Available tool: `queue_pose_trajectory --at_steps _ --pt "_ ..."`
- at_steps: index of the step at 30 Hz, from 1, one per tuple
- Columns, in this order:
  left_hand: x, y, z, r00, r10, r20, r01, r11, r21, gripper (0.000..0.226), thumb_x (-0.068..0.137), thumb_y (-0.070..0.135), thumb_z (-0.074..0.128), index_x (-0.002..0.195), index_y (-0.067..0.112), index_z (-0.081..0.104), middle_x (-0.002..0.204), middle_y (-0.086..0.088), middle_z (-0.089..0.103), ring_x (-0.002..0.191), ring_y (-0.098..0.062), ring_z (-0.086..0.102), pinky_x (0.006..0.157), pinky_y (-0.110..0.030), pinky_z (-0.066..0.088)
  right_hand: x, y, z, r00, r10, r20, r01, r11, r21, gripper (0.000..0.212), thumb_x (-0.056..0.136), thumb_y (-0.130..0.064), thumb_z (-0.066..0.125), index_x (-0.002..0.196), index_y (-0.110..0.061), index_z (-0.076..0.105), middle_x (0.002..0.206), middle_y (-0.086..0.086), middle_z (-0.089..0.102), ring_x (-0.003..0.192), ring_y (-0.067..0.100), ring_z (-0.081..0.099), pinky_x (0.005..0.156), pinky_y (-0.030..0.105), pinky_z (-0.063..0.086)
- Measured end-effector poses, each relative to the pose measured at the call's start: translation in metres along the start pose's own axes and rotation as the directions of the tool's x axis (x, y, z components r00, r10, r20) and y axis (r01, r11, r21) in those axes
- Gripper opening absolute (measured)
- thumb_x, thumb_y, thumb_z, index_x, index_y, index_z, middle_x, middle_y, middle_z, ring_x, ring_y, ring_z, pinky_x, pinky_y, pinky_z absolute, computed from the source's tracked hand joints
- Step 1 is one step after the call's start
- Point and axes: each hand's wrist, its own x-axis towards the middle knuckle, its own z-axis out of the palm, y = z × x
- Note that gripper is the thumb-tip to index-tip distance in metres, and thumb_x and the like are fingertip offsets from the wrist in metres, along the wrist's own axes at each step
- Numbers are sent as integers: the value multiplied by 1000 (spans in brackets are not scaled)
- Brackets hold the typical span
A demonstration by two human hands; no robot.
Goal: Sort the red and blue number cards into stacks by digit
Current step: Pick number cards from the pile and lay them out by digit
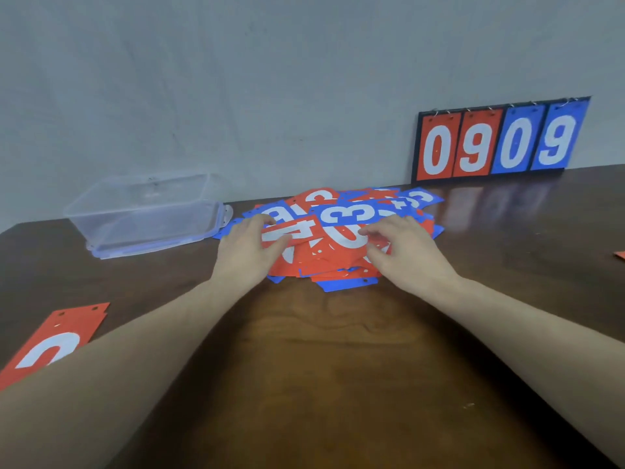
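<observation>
- A clear plastic box is sitting on the tabletop at my far left, just beside the pile; I am seeing nothing inside it, though its walls are hazy.
- The tabletop is dark brown wood with a glossy grain, and it is running up against a plain pale grey wall.
- The pile of red and blue number cards is lying in a loose heap at the middle of the far edge, cards overlapping at all angles.
- My left hand is resting on the pile's left side, its fingers curling over the end of a red card marked 4 with the thumb pressing on its face.
- My right hand is lying on the pile's right side, fingers loosely bent and fingertips touching a red card marked 3; I cannot tell whether they are pinching it.
- A blue card reading 3 is lying just behind both hands.
- A small stack of red cards is lying near my left forearm, its digit partly hidden.
- A flip scoreboard is leaning on the wall at the far right, reading 0 9 in red and 0 9 in blue.
</observation>
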Motion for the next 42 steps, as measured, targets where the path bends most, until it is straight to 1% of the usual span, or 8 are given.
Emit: queue_pose_trajectory --at_steps 4,8,16,19,23,28,36,42 --pt "9 -13 14 994 -47 95 37 994 98 68 93 62 52 148 24 37 149 0 49 136 -23 45 111 -44 34 16 6 6 997 -26 -69 28 999 38 32 94 -22 59 125 -23 66 119 -5 65 115 15 51 104 33 39" --pt "10 -17 17 991 -37 130 17 988 156 65 94 61 48 150 32 33 144 -3 52 133 -25 47 109 -42 36 40 10 15 994 -39 -98 41 999 21 39 92 -21 59 131 -24 60 121 -4 62 118 19 49 103 34 38" --pt "9 -16 19 992 2 129 -28 980 196 53 90 67 47 135 40 55 132 8 46 133 -17 36 112 -39 26 96 12 23 953 89 290 28 927 -375 51 104 -53 26 152 -37 39 164 0 26 152 24 16 122 48 15" --pt "8 -17 19 991 7 134 -27 989 148 45 84 73 50 114 40 58 129 12 50 127 -15 42 110 -40 31 99 18 17 912 129 390 25 930 -366 51 103 -56 32 148 -37 44 161 -2 33 150 24 24 121 50 22" --pt "11 -20 19 991 18 136 -33 993 115 44 81 75 54 103 36 49 122 14 55 120 -14 49 106 -41 36 93 23 5 932 107 345 -12 964 -267 51 95 -58 52 138 -31 55 149 -5 49 138 20 42 114 44 37" --pt "10 -18 15 992 14 122 -25 996 88 57 80 73 60 126 39 51 127 14 56 126 -16 45 108 -43 36 85 25 0 936 160 313 -51 943 -329 66 90 -69 52 147 -37 43 156 -2 42 144 27 32 117 48 32" --pt "5 -11 8 995 18 99 -13 999 -52 63 78 61 73 134 39 51 130 12 57 127 -14 45 107 -35 37 79 15 -5 951 152 270 -68 952 -298 72 89 -64 59 150 -32 39 151 2 48 135 26 46 108 43 44" --pt "-2 -7 1 997 32 64 -18 976 -217 59 77 52 80 129 38 58 122 22 57 119 -8 52 102 -28 44 57 -4 -14 988 61 144 -33 981 -191 50 90 -47 66 135 -29 54 127 0 57 111 21 58 85 33 47"
